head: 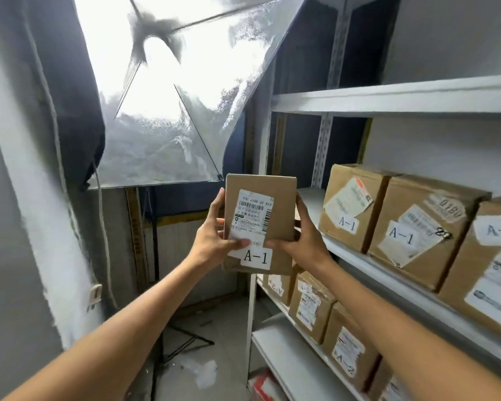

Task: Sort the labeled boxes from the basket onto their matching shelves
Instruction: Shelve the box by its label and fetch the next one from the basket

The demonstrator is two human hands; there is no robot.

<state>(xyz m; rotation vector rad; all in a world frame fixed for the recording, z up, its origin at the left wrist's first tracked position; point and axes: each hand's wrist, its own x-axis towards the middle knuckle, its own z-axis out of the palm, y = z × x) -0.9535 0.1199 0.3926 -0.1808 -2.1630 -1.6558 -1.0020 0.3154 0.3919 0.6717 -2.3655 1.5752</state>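
I hold a small brown cardboard box point(281, 215) upright in front of me, its white "A-1" label and a shipping label facing me. My left hand point(214, 233) grips its left edge with the thumb across the label. My right hand point(301, 235) grips the right edge, thumb on the front. To the right, three larger boxes marked A-1 point(350, 206) stand on a white shelf point(356, 256). On the shelf below point(275, 296) stand boxes marked A-2 point(313, 305). The basket is not in view.
The white metal rack fills the right side, with a higher shelf point(388, 96) above. A large lit softbox point(180, 91) on a black stand point(156, 314) stands ahead on the left beside a grey wall. Free shelf space lies left of the A-1 boxes.
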